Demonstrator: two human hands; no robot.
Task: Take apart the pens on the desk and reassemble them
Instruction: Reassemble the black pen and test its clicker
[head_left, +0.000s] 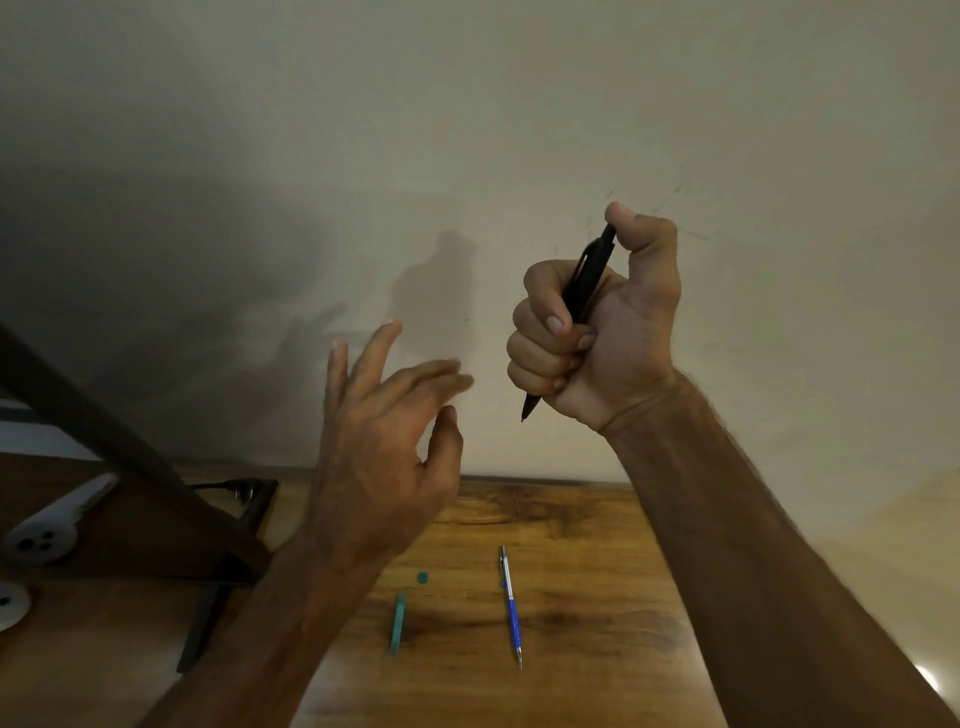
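1. Right hand (592, 332): raised well above the desk, fist wrapped round a black plastic click pen (586, 283). The thumb tip sits on the pen's top button.
2. The black pen is held nearly upright and slightly tilted, clip side toward the fingers. Its pointed tip pokes out below the fist.
3. Left hand (384, 452): in the air just left of the right hand, apart from it. Fingers are spread and loose, thumb near the index finger, nothing held. The fingertips are a bit blurred.
4. A blue-and-silver slim metal pen (510, 605) lies flat on the brown wooden desk (597, 530), below and between the two hands, tip toward the near edge. No hand touches it.
5. A teal plastic pen barrel piece (398, 622) lies flat to the left of the blue pen, roughly parallel, near the left forearm.
6. A small teal plastic cap (423, 577) lies just beyond the barrel piece, apart from it.
7. A dark wooden slanted frame (130, 467) stands at the left of the desk, with a black cable plug (236, 488) by its far corner.
8. White round plastic parts (41, 540) sit at the far left edge, partly cut off.
9. A plain cream wall (467, 130) is behind, with the hands' shadows on it.
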